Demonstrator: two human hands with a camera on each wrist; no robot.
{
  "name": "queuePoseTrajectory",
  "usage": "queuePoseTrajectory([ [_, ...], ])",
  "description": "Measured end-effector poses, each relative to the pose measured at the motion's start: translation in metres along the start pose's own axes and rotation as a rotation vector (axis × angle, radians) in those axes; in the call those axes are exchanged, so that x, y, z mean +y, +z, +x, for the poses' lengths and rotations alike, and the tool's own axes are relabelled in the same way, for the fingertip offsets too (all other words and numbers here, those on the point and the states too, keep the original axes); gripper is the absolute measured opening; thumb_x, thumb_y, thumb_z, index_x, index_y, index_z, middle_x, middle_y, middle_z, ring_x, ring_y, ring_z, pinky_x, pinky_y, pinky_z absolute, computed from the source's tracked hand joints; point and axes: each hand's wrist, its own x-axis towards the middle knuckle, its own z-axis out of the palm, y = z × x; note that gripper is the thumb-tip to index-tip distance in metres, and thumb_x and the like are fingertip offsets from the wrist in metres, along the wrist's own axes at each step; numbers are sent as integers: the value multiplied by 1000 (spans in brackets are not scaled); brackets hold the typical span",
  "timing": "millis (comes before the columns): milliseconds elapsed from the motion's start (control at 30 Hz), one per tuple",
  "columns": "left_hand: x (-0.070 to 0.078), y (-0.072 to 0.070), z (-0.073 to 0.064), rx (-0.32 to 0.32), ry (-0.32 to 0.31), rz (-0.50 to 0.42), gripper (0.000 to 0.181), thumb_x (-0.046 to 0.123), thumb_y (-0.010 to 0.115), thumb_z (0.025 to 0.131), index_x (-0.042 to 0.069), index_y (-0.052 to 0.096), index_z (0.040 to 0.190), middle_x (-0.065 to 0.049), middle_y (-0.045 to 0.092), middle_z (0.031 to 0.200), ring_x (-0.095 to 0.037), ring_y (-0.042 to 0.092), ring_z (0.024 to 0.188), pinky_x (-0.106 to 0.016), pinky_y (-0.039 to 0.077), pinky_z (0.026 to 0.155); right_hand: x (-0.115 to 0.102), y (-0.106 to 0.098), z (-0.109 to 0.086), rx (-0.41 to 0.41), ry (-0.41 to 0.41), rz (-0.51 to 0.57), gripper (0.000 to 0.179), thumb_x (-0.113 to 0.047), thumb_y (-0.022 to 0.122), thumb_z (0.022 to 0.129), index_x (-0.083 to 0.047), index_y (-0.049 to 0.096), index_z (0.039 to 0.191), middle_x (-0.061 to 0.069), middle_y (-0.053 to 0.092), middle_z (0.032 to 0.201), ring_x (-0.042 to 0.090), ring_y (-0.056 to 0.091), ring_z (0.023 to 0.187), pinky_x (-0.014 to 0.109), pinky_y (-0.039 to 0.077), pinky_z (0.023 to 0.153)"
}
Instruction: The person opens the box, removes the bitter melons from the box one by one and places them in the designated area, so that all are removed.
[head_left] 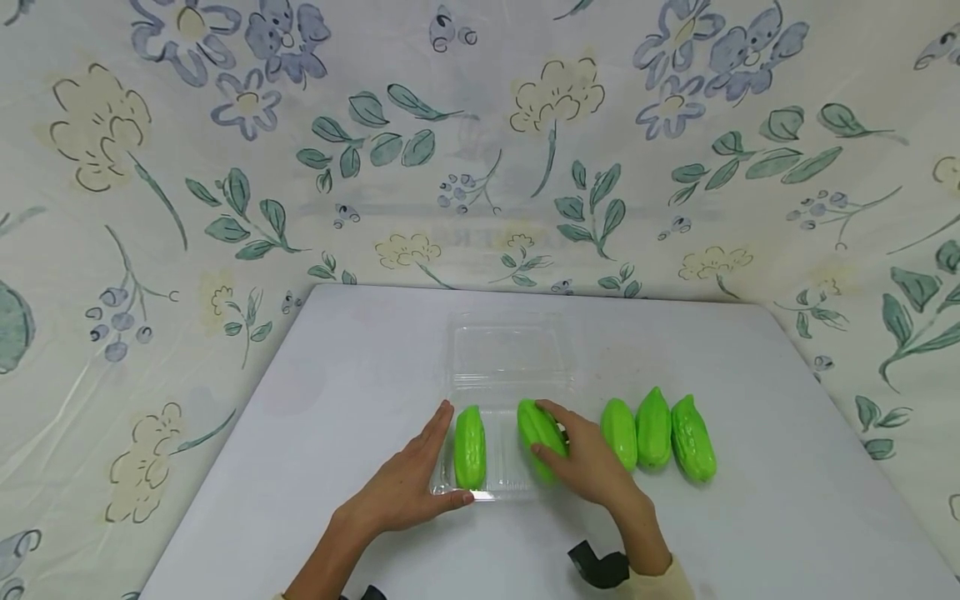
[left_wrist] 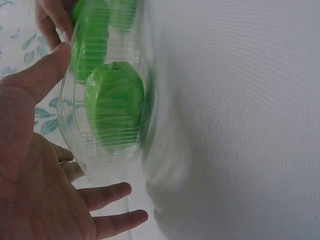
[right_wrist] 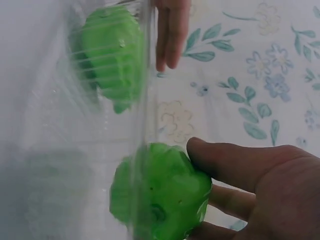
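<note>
A clear plastic clamshell box (head_left: pixel 502 454) lies on the table with its lid (head_left: pixel 510 348) folded back. One bright green, ribbed bitter melon (head_left: pixel 470 450) sits inside at the left. My left hand (head_left: pixel 405 483) rests along the box's left side, fingers extended, thumb at the front rim; in the left wrist view the thumb (left_wrist: pixel 47 72) touches the rim. My right hand (head_left: pixel 592 458) grips a second bitter melon (head_left: pixel 537 423) over the box's right half. In the right wrist view this held melon (right_wrist: pixel 172 192) reaches partly below the rim, seen through the plastic.
To the right of the box, three more green bitter melons (head_left: pixel 654 429) lie side by side, the nearest close to my right hand. The white table (head_left: pixel 337 358) meets a flower-patterned sheet (head_left: pixel 480 208) at the back and sides.
</note>
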Motion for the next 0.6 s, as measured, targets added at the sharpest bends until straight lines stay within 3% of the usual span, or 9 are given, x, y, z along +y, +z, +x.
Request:
queuePoseTrajectory([
  [233,0,1,0,-2,-16,8,118,62,71,80,22,-8,158,3,1,164,-23,23,145,-48,34,109,8,-22,-4,17,-26,101,58,-16,73,90,-9,51,142,18,60,127,32,66,98,41,56,77],
  [600,2,0,-1,-4,-4,2,117,61,71,81,21,-8,158,1,2,164,-23,22,145,-48,33,110,25,-47,-13,92,4,80,58,-16,72,91,-11,49,143,22,59,127,37,66,100,43,57,77],
])
